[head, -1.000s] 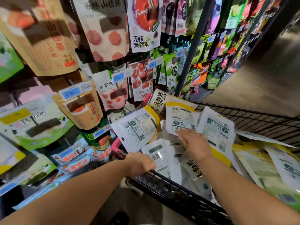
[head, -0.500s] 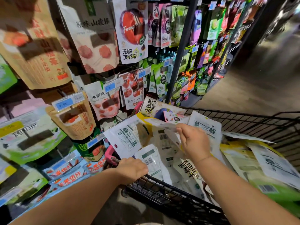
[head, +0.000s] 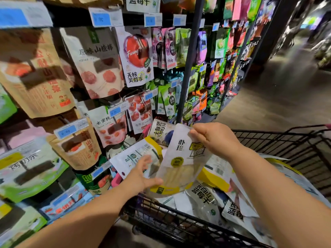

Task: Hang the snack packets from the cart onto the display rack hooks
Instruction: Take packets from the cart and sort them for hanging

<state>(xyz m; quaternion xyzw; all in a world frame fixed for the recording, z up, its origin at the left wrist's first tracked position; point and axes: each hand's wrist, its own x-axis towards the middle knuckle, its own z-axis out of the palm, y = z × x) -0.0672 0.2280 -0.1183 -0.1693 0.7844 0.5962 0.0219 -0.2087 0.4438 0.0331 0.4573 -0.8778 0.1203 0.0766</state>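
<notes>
We see the right hand (head: pixel 216 140) pinching the top edge of a white-and-yellow snack packet (head: pixel 180 163), which hangs tilted above the near left corner of the black wire cart (head: pixel 179 224), just in front of the display rack (head: pixel 188 68). The left hand (head: pixel 143 174) has its fingers stretched out and relaxed, with the thumb lying against the packet's lower left edge; we cannot tell whether the fingers reach behind it. More packets (head: pixel 206 197), white with yellow bands and dark lettering, lie heaped in the cart under the held one. On the rack, rows of pouches hang from hooks behind blue price tags (head: pixel 67 130), and a grey floor (head: pixel 279 104) runs off to the right
</notes>
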